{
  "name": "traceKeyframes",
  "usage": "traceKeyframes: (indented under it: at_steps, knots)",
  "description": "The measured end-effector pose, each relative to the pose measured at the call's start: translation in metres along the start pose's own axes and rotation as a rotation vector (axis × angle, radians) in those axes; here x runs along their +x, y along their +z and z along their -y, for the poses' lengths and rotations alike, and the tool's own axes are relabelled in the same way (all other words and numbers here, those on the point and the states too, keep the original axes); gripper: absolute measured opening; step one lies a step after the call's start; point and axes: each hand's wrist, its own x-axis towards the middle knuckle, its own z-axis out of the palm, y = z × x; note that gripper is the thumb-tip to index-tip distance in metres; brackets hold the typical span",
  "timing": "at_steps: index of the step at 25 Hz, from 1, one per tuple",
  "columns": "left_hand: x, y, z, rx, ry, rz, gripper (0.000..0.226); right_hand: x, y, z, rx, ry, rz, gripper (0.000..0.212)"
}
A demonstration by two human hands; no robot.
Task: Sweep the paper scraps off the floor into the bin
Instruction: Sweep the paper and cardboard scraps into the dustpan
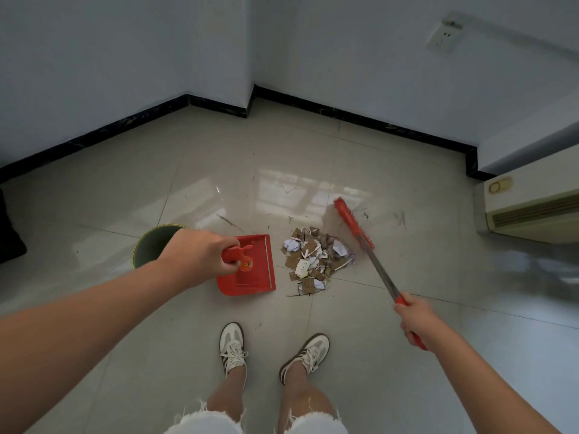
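A pile of white and brown paper scraps (315, 261) lies on the tiled floor in front of my feet. My left hand (195, 255) grips the handle of a red dustpan (250, 270) that rests just left of the pile, its open edge facing the scraps. My right hand (415, 319) holds the red grip of a broom (372, 255); its red head (352, 222) sits on the floor at the pile's far right side. A green bin (150, 245) stands left of the dustpan, partly hidden behind my left hand.
Walls with black skirting close off the floor at the back. A beige appliance (532, 208) stands at the right. A dark object (9, 233) sits at the left edge. My two feet in white sneakers (232, 347) stand just behind the pile.
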Motion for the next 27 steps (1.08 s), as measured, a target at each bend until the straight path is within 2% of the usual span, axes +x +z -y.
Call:
traceKeyframes:
  at_steps: [3, 7, 11, 15, 22, 27]
  knots:
    - [0.009, -0.003, 0.006, -0.043, -0.02, -0.016, 0.022, 0.0, 0.022, 0.011, 0.02, 0.063, 0.064, 0.029]
    - [0.027, -0.006, 0.004, -0.096, -0.029, -0.065, 0.026, -0.01, 0.025, 0.011, 0.077, 0.056, 0.037, 0.036]
    - [0.044, -0.005, 0.005, -0.073, -0.027, 0.028, 0.034, -0.011, 0.019, 0.018, 0.112, 0.095, 0.072, 0.036]
    - [0.043, -0.015, 0.015, -0.05, -0.015, 0.047, 0.036, -0.018, 0.024, 0.025, 0.084, 0.077, 0.09, 0.038]
    - [0.027, -0.044, 0.027, -0.09, -0.093, 0.024, 0.021, -0.023, 0.03, 0.022, 0.101, 0.079, 0.094, 0.038]
    - [0.036, -0.022, 0.02, -0.022, 0.007, 0.053, 0.034, -0.03, 0.037, 0.023, 0.126, 0.077, 0.099, 0.038]
